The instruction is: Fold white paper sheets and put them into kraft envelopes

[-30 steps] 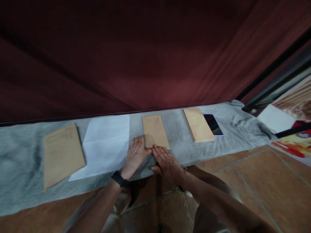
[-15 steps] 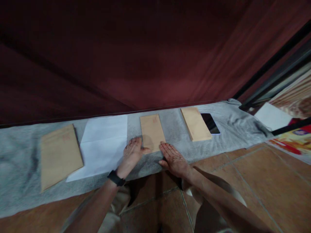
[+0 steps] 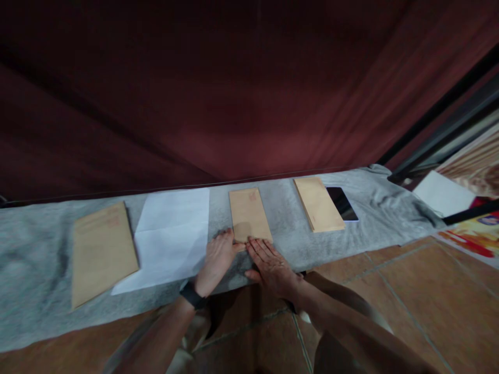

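Note:
A small brown envelope (image 3: 249, 214) lies flat on the grey cloth (image 3: 35, 239), straight ahead of me. My left hand (image 3: 217, 258) rests palm down at its near left corner, thumb touching the edge. My right hand (image 3: 270, 265) lies flat beside it, fingertips on the envelope's near edge. Both hands are spread and hold nothing. A black band circles my left wrist.
White sheets of paper (image 3: 169, 234) lie left of the envelope, with a larger brown envelope (image 3: 102, 249) beyond them. To the right sit a stack of brown envelopes (image 3: 318, 204) and a dark phone (image 3: 342, 203). A dark red curtain hangs behind; tiled floor lies below.
Half a second ago my hands were slightly apart at the envelope's near corners; now they have drawn together, fingertips side by side at its near edge. The envelope has not moved.

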Motion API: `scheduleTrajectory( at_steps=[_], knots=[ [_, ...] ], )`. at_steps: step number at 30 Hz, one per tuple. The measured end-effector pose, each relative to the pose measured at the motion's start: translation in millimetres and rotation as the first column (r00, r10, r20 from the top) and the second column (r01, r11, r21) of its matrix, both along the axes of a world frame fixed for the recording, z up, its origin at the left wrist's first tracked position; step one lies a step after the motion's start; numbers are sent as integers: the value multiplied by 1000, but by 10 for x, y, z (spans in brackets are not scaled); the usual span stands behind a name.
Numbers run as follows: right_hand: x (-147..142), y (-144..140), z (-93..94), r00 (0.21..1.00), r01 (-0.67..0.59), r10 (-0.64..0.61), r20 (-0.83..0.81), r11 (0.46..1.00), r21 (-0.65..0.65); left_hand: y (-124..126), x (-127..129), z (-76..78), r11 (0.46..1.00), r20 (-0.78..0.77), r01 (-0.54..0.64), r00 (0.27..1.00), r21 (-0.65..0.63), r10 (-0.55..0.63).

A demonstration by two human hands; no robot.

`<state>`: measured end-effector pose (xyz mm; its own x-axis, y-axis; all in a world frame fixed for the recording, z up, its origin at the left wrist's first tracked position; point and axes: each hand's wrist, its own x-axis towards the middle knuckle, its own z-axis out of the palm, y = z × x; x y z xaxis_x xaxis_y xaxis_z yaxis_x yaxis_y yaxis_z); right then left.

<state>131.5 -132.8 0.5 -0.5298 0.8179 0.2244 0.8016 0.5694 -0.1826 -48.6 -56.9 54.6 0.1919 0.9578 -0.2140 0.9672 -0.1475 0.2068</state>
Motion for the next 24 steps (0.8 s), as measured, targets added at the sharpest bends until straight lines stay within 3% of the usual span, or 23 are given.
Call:
scheduleTrajectory(
  at_steps=[7,11,13,16,20,22,24],
  knots=[
    [54,116,-72,995,87,-86,-47,996,22,15,-70,-106,996,229,-85,969,-31,90],
    [38,160,-98,990,120,-119,-71,993,9,38,-66,-162,975,410,-199,885,-98,222],
    [16,172,-110,988,126,-126,-92,992,-1,45,-45,-167,950,539,-194,788,-244,299],
    [-7,212,-131,976,161,-164,-141,986,-32,34,6,-117,893,728,-20,572,-449,378],
    [36,350,-96,916,212,-255,-310,963,-167,14,87,22,898,869,126,338,-422,361],
    [85,445,-23,809,202,-321,-492,938,-280,16,126,76,903,903,150,225,-403,366],
    [126,535,76,604,167,-408,-685,905,-392,23,160,97,900,912,155,117,-408,393]
  ],
)
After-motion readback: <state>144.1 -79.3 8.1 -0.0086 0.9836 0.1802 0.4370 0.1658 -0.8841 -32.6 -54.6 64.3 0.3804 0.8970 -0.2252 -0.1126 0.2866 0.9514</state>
